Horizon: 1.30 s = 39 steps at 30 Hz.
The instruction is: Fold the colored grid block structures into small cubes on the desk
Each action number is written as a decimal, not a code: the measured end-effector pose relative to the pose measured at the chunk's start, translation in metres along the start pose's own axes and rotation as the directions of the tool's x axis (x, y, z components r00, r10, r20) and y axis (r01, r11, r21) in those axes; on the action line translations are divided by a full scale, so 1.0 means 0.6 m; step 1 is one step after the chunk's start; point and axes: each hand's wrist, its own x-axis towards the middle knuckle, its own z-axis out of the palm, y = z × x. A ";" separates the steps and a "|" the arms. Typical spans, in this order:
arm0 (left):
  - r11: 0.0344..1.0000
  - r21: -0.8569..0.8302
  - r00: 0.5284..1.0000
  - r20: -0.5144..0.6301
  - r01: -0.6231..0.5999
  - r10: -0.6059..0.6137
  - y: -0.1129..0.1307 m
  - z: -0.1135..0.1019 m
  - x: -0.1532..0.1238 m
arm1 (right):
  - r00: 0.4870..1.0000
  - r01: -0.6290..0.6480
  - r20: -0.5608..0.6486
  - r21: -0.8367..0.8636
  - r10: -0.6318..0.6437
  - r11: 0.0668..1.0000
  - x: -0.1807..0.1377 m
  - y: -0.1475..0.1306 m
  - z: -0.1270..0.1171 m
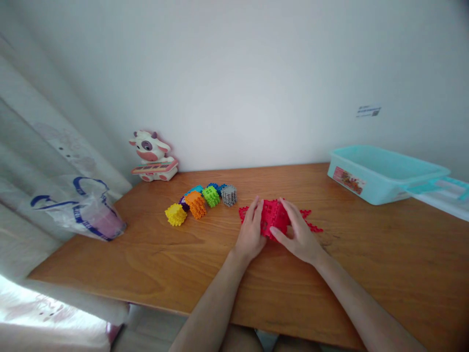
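Observation:
Red interlocking building tiles (273,218) with notched edges stand on the table, joined at angles into a raised, box-like shape between both hands. My left hand (252,230) presses along the left side of this red piece, its fingers closed against it. With thumb at the front and fingers at the back, my right hand (298,233) grips the right side. More red tiles (311,226) poke out flat on the table beyond my right hand, and another red edge shows left of my left hand. The underside of the red piece is hidden.
Stacked tiles in several colours, including yellow (176,214), orange (195,204), green (211,196) and grey (229,195), sit left of centre on the wooden table (154,264). A cow toy keyboard (154,159), a plastic bag (93,212) and a turquoise bin (381,188) stand around them.

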 end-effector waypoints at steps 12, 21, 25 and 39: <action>0.999 0.000 0.998 -0.051 0.037 -0.037 0.013 0.024 -0.002 | 0.997 0.053 -0.037 -0.235 -0.063 0.971 -0.002 -0.023 0.037; 0.971 -0.191 0.984 -0.073 0.144 -0.161 0.023 0.036 -0.003 | 0.997 -0.017 -0.081 -0.118 0.008 0.993 -0.006 -0.015 0.054; 0.954 -0.261 0.978 -0.102 0.149 -0.181 0.029 0.032 -0.001 | 0.989 -0.064 -0.135 -0.031 0.059 0.997 -0.005 -0.024 0.055; 0.291 -0.921 0.701 -0.028 0.259 -0.713 0.033 0.020 0.038 | 0.792 -0.277 -0.262 0.650 0.551 0.708 0.022 0.008 0.036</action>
